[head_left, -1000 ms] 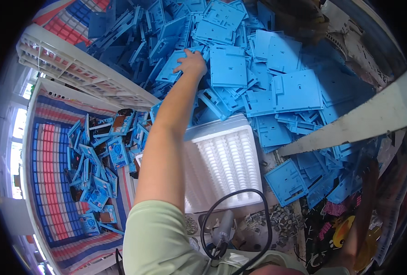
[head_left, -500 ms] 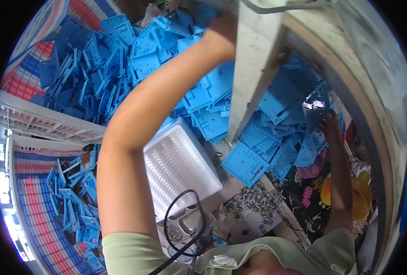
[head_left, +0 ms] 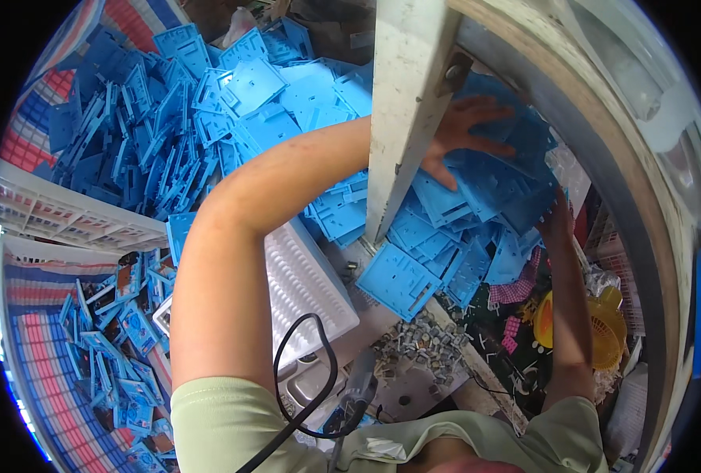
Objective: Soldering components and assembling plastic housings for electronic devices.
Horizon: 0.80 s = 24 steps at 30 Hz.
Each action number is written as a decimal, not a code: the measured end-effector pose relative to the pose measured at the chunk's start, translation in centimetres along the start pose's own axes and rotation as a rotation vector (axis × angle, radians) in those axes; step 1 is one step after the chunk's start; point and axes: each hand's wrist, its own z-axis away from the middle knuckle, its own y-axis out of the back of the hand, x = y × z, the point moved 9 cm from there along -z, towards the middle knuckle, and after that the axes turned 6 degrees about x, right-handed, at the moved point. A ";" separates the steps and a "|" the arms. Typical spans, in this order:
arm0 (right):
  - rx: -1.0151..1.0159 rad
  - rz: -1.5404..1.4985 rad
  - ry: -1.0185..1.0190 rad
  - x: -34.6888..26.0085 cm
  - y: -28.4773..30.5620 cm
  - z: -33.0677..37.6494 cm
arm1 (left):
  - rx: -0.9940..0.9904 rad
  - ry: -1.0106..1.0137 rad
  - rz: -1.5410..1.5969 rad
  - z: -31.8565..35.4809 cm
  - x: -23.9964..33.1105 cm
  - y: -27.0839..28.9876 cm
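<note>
My left arm reaches past the white post, and my left hand [head_left: 469, 135] lies with fingers spread over the heaped blue plastic panels [head_left: 492, 177] on the post's right side. These panels are flat, with slots and small cut-outs. At the right edge of that heap, my right hand [head_left: 554, 223] grips the edge of a blue panel [head_left: 528, 197]; its fingertips are partly hidden and in shadow. One loose blue panel [head_left: 398, 281] lies flat at the near end of the heap.
The white post [head_left: 394, 118] and a curved frame [head_left: 642, 181] bound the reach. More panels fill a striped bag [head_left: 122, 134] at far left; printed blue pieces lie in another bag [head_left: 43, 355]. A white ridged tray [head_left: 307, 288], small metal parts [head_left: 421, 347], a cable [head_left: 331, 347] and yellow baskets [head_left: 603, 335] are nearer.
My left hand has moved from behind the post's left side to the right, onto the blue panels. My right hand is slightly lower, at the heap's edge. The whole view has shifted a little.
</note>
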 end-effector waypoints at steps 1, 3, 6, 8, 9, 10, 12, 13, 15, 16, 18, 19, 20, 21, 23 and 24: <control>0.032 0.071 0.046 -0.3 0.7 0.5 | 0.049 0.027 -0.112 0.1 -0.1 0.5; 0.049 0.202 0.124 -0.1 0.0 0.8 | 0.117 0.109 -0.366 1.6 0.3 3.6; 0.058 0.204 0.202 -0.8 1.6 -1.3 | -0.041 0.576 -0.220 7.0 -3.5 6.8; 0.001 0.167 0.306 -2.2 0.4 -1.3 | -0.056 0.665 -0.503 12.4 -3.1 10.6; -0.038 0.126 0.338 -3.0 0.8 -2.2 | 0.097 0.565 -0.720 14.3 -0.8 13.5; -0.061 0.086 0.376 -4.2 2.3 -3.6 | 0.063 0.577 -0.702 14.8 0.8 14.7; -0.068 -0.050 0.426 -6.7 3.8 -5.1 | -0.037 0.660 -0.727 15.5 4.7 18.4; -0.058 -0.034 0.548 -8.9 4.6 -5.6 | -0.088 0.728 -0.771 16.3 6.2 20.1; 0.049 0.068 0.905 -12.5 4.5 -1.7 | -0.178 0.775 -0.858 17.8 9.4 23.0; 0.168 0.173 1.142 -14.3 2.5 4.5 | -0.219 0.790 -0.899 17.6 10.7 23.3; 0.198 0.521 1.512 -13.2 -1.8 11.0 | -0.221 0.796 -0.960 16.7 12.6 24.2; 0.058 0.712 1.657 -10.3 -4.7 13.1 | -0.195 0.778 -1.011 16.1 13.8 24.4; -0.142 0.865 1.803 -6.2 -8.1 15.3 | -0.188 0.742 -1.070 16.9 14.6 25.7; -0.373 0.957 1.919 -1.5 -11.3 17.6 | -0.216 0.742 -1.119 16.5 16.5 27.0; -0.439 1.148 2.005 4.9 -11.9 15.2 | -0.190 0.764 -1.165 17.0 17.8 27.7; -0.363 1.186 1.992 5.1 -11.8 14.1 | -0.223 0.769 -1.209 17.4 18.6 27.8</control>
